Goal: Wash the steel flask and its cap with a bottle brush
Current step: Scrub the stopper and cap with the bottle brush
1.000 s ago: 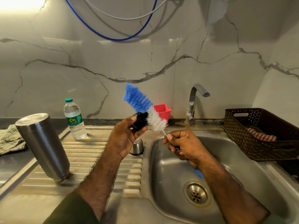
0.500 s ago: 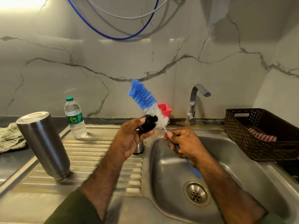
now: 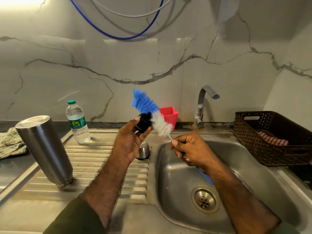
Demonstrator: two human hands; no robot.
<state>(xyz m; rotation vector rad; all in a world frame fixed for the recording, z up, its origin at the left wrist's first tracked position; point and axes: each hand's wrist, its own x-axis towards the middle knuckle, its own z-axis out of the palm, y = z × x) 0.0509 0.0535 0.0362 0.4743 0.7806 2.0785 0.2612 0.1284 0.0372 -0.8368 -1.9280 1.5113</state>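
My left hand [image 3: 129,141] holds a small black cap [image 3: 143,122] between thumb and fingers, above the drainboard's right end. The blue and white bristles of the bottle brush [image 3: 148,110] press against the cap. Its thin wire stem and blue handle sit gripped in my right hand [image 3: 190,151] over the sink basin [image 3: 182,183]. The steel flask [image 3: 43,149] stands upside down on the ribbed drainboard [image 3: 91,166] at the left. A small steel cup-shaped lid [image 3: 143,150] sits on the drainboard, partly hidden behind my left wrist.
A plastic water bottle [image 3: 76,122] stands at the back of the drainboard. A red holder [image 3: 169,115] and the tap [image 3: 203,105] are by the wall. At the right sits a dark woven basket [image 3: 270,137] holding a striped cloth. A checked cloth [image 3: 10,142] lies far left.
The brush head has slid back and forth against the black cap, rising a little with both hands. The flask and lid have stayed in place.
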